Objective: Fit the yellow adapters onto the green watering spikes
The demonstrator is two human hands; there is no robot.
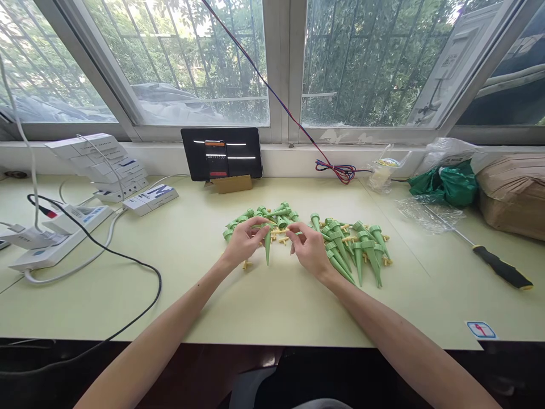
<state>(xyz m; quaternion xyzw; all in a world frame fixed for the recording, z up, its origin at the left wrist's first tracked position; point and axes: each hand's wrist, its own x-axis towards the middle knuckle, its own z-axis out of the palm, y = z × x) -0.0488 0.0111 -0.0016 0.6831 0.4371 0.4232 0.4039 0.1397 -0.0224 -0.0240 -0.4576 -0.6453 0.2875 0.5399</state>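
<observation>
On the pale green table (264,295) lies a heap of green plastic cone spikes (361,250) mixed with small yellow valve pieces (281,236). My left hand (243,241) pinches the top of one green spike (267,247), which hangs point down over the table. My right hand (309,247) is just to its right, fingers curled in a pinch near the spike's top; what it pinches is too small to name. A lone yellow piece (246,264) lies by my left wrist.
A tablet with a phone (221,153) leans against the window sill at the back. Power strips, white boxes (106,165) and cables (128,258) fill the left side. On the right are a screwdriver (500,267), plastic bags (447,182) and a brown parcel (515,196).
</observation>
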